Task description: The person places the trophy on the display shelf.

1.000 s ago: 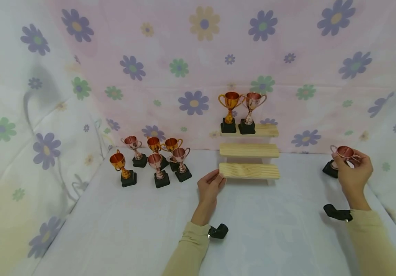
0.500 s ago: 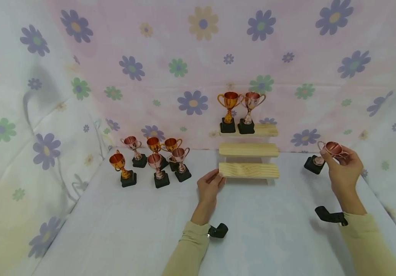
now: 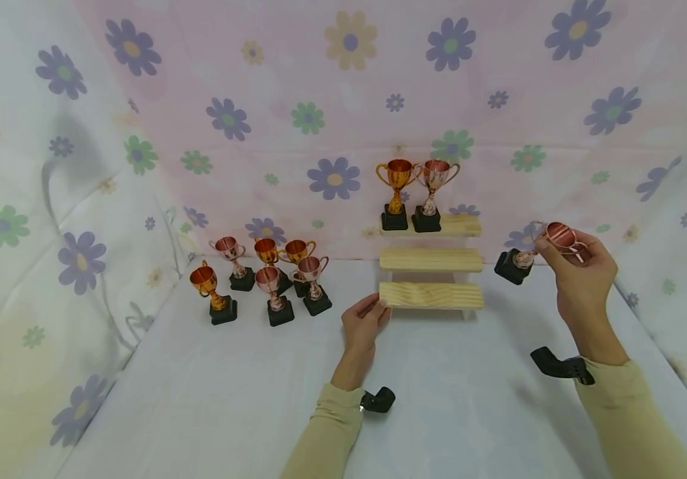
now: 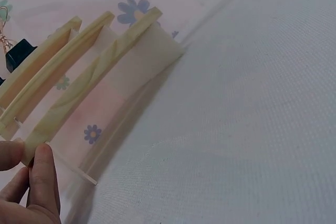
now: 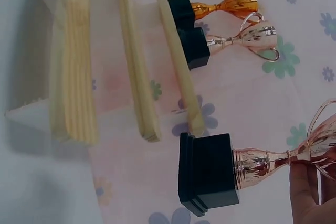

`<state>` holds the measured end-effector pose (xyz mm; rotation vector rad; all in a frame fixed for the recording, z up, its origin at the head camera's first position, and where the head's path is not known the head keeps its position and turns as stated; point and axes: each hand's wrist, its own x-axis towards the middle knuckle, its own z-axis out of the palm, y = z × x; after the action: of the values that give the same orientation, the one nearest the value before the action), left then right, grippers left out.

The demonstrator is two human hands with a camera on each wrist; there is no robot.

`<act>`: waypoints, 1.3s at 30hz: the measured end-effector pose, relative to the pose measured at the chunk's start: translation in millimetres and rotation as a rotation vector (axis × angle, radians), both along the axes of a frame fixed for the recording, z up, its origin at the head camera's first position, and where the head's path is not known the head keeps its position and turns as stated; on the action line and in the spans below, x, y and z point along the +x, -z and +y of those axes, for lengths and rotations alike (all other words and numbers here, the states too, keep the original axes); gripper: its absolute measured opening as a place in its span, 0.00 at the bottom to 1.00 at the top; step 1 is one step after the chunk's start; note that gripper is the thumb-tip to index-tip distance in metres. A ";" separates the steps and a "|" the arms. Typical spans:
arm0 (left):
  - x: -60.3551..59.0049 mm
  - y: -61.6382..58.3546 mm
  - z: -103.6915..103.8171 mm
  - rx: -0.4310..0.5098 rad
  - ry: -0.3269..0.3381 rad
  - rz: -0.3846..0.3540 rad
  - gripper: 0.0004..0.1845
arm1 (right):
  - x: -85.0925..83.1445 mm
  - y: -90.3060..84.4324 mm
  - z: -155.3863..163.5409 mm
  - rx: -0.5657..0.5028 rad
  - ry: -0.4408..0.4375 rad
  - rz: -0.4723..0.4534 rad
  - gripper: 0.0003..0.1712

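Observation:
My right hand (image 3: pixel 585 273) pinches a rose-gold trophy cup (image 3: pixel 560 235) by its bowl and handle. The cup is tilted, its black base (image 5: pixel 210 174) hanging in the air to the right of a three-step wooden stand (image 3: pixel 431 260). With thumb and fingers my left hand (image 3: pixel 362 336) grips the left end of the lowest step (image 4: pixel 86 85). On the top step stand a gold trophy (image 3: pixel 399 174) and, right beside it, another rose-gold trophy (image 3: pixel 437 175), both upright. The middle and lowest steps carry nothing.
Several gold and rose-gold trophies stand grouped on the white table (image 3: pixel 199 399) to the left, one being a gold trophy (image 3: pixel 204 283) at the group's left edge. A flowered cloth (image 3: pixel 271 80) hangs behind and at the sides.
My right hand has lifted the rose-gold trophy and carried it leftward, closer to the stand, tilting it more. The left hand has stayed at the lowest step.

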<state>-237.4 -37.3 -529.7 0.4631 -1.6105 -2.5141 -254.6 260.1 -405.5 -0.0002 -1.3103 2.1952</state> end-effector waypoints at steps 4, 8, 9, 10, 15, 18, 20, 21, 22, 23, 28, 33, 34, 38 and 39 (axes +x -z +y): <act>-0.1 0.6 0.4 -0.001 -0.005 0.005 0.15 | -6.4 -10.2 -12.4 0.032 -0.022 0.078 0.21; 0.2 -1.1 0.3 0.002 -0.002 -0.003 0.15 | -14.9 -20.2 -22.7 0.045 -0.041 0.128 0.21; 0.4 -1.2 0.3 0.001 -0.001 -0.003 0.15 | -17.4 -22.9 -25.3 0.050 -0.042 0.137 0.21; 0.4 -1.5 0.0 0.000 0.000 -0.005 0.15 | -20.5 -25.6 -28.1 0.050 -0.048 0.153 0.21; 0.4 -1.1 -0.3 -0.011 0.004 -0.004 0.15 | -35.7 -39.3 -41.4 0.048 -0.075 0.205 0.21; 0.1 -0.5 -0.8 -0.019 0.003 -0.015 0.15 | -45.3 -46.1 -48.4 0.057 -0.087 0.199 0.21; -0.1 0.1 -1.2 -0.023 0.004 -0.022 0.15 | -52.0 -49.2 -52.3 0.075 -0.084 0.187 0.20; -0.5 0.7 -1.3 -0.022 0.004 -0.025 0.15 | -55.4 -50.2 -53.8 0.084 -0.081 0.176 0.19; -0.5 1.0 -1.6 -0.024 0.007 -0.028 0.15 | -58.9 -50.9 -55.3 0.097 -0.077 0.167 0.19; -0.5 1.0 -1.8 -0.024 0.008 -0.031 0.15 | -62.6 -51.2 -56.6 0.116 -0.069 0.159 0.18; -1.9 1.5 -2.4 -0.024 0.004 -0.032 0.15 | -81.4 -47.1 -60.8 0.181 -0.057 0.120 0.16; -3.2 2.6 -2.1 -0.017 0.006 -0.024 0.15 | -92.3 -38.3 -60.0 0.210 -0.050 0.092 0.15; -3.6 3.0 -2.1 -0.013 0.007 -0.021 0.16 | -93.6 -36.8 -59.4 0.210 -0.053 0.095 0.15; -3.7 4.1 -2.0 -0.007 0.004 -0.016 0.16 | -98.2 -32.4 -56.4 0.184 -0.085 0.118 0.13; -4.3 4.5 -2.2 -0.003 0.003 -0.022 0.16 | -99.2 -31.7 -55.6 0.163 -0.106 0.119 0.13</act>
<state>-241.7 -39.5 -534.2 0.4894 -1.6236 -2.5173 -353.8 204.5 -373.8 0.2638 -1.4466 2.1324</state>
